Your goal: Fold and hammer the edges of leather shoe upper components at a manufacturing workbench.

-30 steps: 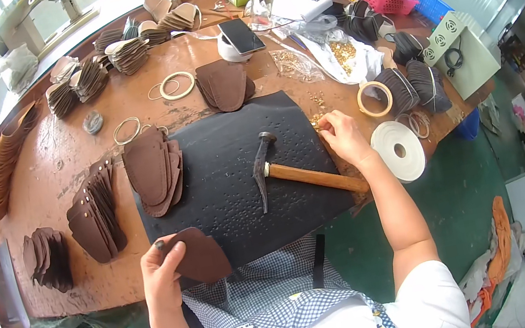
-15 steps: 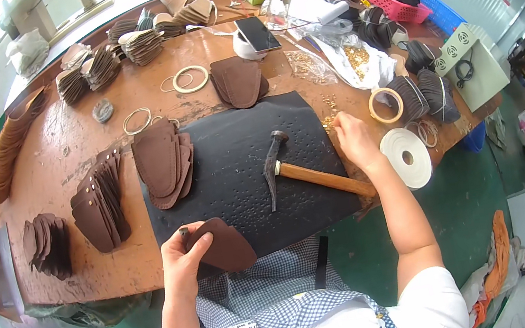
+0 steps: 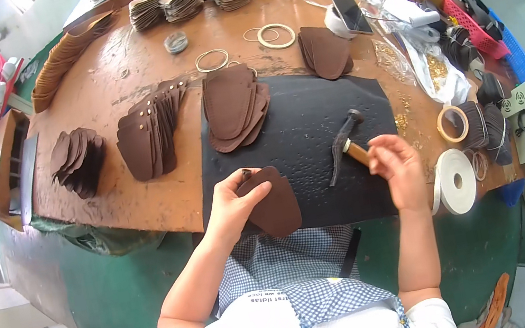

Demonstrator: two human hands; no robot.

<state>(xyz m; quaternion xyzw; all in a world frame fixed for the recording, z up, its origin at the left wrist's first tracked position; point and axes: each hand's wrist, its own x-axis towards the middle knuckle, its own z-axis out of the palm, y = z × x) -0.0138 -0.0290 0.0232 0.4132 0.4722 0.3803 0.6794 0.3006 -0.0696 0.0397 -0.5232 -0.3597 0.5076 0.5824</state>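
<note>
My left hand (image 3: 235, 200) grips a brown leather piece (image 3: 274, 204) with rounded corners at the near edge of a black mat (image 3: 298, 105). A short dark object (image 3: 247, 174) pokes out between its fingers; its kind is unclear. My right hand (image 3: 398, 168) hovers over the mat's right side, fingertips pinched together; anything between them is too small to make out. Next to it a hammer (image 3: 344, 139) with a wooden handle lies on the mat, partly covered by the hand. Small gold-coloured metal bits (image 3: 401, 122) lie scattered on the table just beyond.
Brown leather pieces are stacked on the mat (image 3: 235, 105), beyond it (image 3: 325, 51) and to its left (image 3: 155, 130). At right are a white tape roll (image 3: 456, 181), a masking tape roll (image 3: 453, 123) and a bag of gold bits (image 3: 437, 70). A phone (image 3: 352, 13) lies farther back.
My right hand has come back from the gold bits toward the hammer handle. My left hand still holds the leather piece, now turned more upright. The whole view has shifted.
</note>
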